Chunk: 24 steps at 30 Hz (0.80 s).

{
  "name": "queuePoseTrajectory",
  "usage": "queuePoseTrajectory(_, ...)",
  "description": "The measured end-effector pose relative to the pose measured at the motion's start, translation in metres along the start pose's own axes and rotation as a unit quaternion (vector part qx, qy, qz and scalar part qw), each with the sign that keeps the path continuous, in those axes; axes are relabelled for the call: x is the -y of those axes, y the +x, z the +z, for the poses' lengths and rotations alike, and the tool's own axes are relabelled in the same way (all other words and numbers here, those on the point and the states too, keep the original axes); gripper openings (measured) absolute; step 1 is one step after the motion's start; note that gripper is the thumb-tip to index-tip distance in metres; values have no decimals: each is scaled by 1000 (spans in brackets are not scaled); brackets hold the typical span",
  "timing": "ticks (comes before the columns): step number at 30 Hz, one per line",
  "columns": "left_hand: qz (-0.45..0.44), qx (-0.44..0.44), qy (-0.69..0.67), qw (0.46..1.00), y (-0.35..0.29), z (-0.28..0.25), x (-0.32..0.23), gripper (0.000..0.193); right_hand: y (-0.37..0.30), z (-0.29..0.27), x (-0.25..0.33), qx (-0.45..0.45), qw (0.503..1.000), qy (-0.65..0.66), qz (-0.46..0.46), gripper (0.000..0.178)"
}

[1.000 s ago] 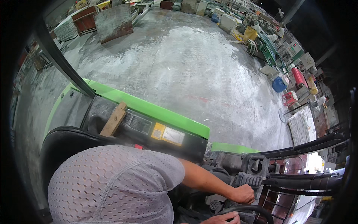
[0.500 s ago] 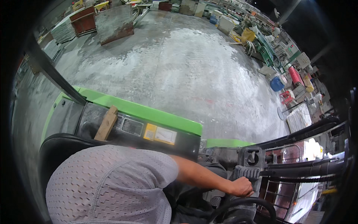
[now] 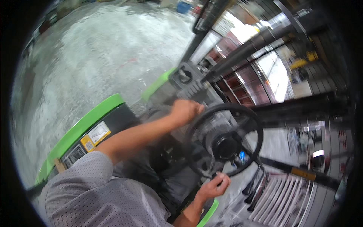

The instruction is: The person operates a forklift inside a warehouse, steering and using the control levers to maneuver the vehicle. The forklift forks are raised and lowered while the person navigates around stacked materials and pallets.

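I am seated in a green and black forklift. A black steering wheel (image 3: 258, 130) stands in front of me, with a round hub at its centre. My left arm reaches across to the grey dashboard beside the wheel's far left side. There my left hand (image 3: 186, 112) is closed, slightly blurred, and whatever it holds is hidden. My right hand (image 3: 216, 185) is closed at the wheel's near rim, around a small dark knob-like part. Several black levers (image 3: 249, 197) stand to the right of the wheel, with no hand on them.
A green side panel (image 3: 81, 126) with labels and a wooden block (image 3: 59, 165) lies left. Black mast beams (image 3: 249, 47) rise ahead; beyond them stands a reddish load (image 3: 242, 89) with pale bars. A white slatted grille (image 3: 281, 198) is at lower right. A blue drum (image 3: 183, 6) stands far off.
My view has swung right, from the open floor to the steering wheel and mast. The right hand has come into view at the wheel. My left hand remains closed near the dashboard.
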<state>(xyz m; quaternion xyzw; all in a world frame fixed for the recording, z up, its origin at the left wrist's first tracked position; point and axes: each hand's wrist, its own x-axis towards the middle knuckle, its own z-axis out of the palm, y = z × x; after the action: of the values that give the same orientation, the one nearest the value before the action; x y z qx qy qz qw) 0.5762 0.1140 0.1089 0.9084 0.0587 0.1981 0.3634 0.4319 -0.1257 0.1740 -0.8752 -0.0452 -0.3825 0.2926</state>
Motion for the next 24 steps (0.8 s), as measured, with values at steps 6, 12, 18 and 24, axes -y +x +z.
queuePoseTrajectory(6, 15, -62, -106, 992, 16, 18, -26, 41, 48, -11, -41, -27, 999, 24, 22, 15)
queuePoseTrajectory(12, -17, 19, -45, 999, 32, 38, -24, 25, 89, -8, -72, -89, 995, 38, 13, 10)
queuePoseTrajectory(18, 45, -43, -33, 998, 37, 67, -27, 38, 118, -7, -116, -123, 992, 27, 9, 11)
queuePoseTrajectory(24, -41, 8, -39, 998, 32, 31, -23, 25, 115, 6, -93, -89, 995, 32, 38, 7)
